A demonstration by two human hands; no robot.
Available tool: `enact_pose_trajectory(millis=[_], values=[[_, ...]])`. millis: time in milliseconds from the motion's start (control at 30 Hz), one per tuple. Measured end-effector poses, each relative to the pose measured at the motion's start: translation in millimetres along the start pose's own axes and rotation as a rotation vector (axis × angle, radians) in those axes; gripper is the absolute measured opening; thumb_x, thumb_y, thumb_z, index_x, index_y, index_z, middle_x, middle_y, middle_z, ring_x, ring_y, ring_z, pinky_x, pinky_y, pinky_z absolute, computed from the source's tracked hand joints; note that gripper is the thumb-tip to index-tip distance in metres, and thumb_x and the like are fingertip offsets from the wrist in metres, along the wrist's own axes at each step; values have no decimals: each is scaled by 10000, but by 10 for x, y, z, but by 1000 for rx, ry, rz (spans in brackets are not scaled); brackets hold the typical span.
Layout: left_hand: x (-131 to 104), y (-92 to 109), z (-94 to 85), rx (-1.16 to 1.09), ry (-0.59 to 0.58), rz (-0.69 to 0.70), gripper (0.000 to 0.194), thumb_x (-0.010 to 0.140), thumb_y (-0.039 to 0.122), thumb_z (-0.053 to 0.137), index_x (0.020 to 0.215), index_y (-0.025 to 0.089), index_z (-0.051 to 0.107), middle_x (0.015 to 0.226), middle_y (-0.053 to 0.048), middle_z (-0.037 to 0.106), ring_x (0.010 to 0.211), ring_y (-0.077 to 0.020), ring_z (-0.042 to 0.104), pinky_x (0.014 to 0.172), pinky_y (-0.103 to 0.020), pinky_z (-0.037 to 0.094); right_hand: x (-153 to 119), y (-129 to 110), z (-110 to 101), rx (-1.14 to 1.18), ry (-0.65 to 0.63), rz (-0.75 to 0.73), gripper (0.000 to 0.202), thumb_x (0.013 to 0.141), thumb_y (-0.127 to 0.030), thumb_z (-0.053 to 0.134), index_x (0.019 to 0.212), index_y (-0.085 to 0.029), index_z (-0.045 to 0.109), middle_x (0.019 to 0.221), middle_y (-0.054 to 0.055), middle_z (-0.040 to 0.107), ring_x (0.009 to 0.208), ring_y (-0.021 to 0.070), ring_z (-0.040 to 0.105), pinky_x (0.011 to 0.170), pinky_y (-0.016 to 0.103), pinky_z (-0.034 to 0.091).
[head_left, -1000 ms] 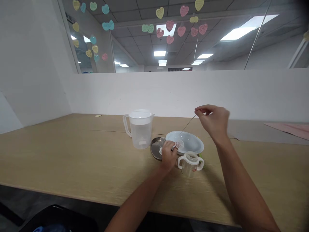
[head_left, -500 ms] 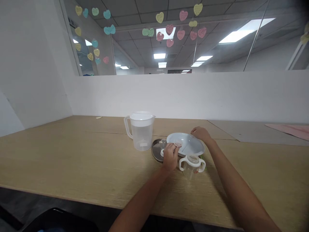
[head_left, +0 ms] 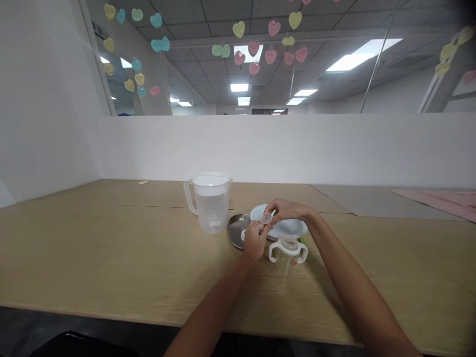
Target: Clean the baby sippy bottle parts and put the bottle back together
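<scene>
My left hand [head_left: 255, 240] is closed, pinching a small clear round lid [head_left: 266, 218] that looks like a cup part. From the right, my right hand [head_left: 286, 209] bends over with its fingers closed on the same lid's edge. Both hands are above the white oval bowl [head_left: 292, 229], covering part of it. Just in front stands a clear two-handled baby cup [head_left: 287, 254] with white handles and an uncovered top. Left of my left hand lies a round metal tray [head_left: 234, 232] with a clear dome-shaped piece [head_left: 245, 221] and a white part [head_left: 243, 235] by my fingers.
A translucent lidded pitcher [head_left: 212, 203] stands left of the tray, its handle facing left. Something green [head_left: 304, 242] shows beside the bowl. A pink cloth [head_left: 439, 201] lies on the grey board at the far right. Behind the wooden table [head_left: 111, 253] rises a white wall.
My right hand has left the bowl's far right rim and come left to the lid in my left hand. The camera view has shifted slightly to the right.
</scene>
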State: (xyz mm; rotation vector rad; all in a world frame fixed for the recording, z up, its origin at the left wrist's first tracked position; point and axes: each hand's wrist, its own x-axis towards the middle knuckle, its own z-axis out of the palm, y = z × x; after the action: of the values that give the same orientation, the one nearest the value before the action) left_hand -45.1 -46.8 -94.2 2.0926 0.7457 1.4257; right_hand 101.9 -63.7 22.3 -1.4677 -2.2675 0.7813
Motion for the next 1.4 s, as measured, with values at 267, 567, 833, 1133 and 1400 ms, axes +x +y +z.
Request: enact_pose_trajectory(millis=[267, 567, 833, 1133, 1400], values=[[13, -24, -47, 268, 48, 46, 179, 799, 258, 577, 957, 206, 641, 967, -51, 677, 963, -214, 578, 906, -373, 387, 20, 251, -50, -35, 36, 118, 313, 578, -372, 673, 798, -151, 700, 801, 31, 683, 766, 184, 585, 671, 242, 425], [37, -91, -82, 319, 111, -162, 346, 700, 37, 485, 999, 195, 562, 1028, -61, 625, 1028, -214, 540, 927, -357, 388, 182, 714, 39, -332, -90, 380, 166, 534, -192, 616, 692, -150, 645, 614, -3, 625, 585, 128, 546, 554, 215, 406], [30, -139, -64, 418, 56, -287, 355, 688, 52, 458, 1016, 173, 520, 1074, -110, 556, 1026, -236, 522, 907, -356, 382, 269, 905, 97, -559, -71, 604, 95, 456, -71, 620, 536, -119, 601, 683, 126, 668, 694, 251, 630, 643, 343, 472], [32, -219, -35, 398, 2, -306, 430, 608, 10, 427, 1002, 171, 493, 1086, -100, 581, 1034, -230, 518, 913, -361, 375, 362, 937, 262, -370, -156, 496, 154, 475, -98, 569, 608, -124, 643, 557, 23, 614, 592, 167, 593, 554, 241, 447], [40, -252, -31, 397, 15, -309, 411, 605, 12, 429, 977, 176, 486, 1065, -86, 587, 1033, -232, 507, 906, -340, 366, 362, 830, 277, -41, -183, 330, 150, 580, -228, 596, 692, -134, 632, 597, -12, 598, 603, 112, 564, 562, 193, 463]])
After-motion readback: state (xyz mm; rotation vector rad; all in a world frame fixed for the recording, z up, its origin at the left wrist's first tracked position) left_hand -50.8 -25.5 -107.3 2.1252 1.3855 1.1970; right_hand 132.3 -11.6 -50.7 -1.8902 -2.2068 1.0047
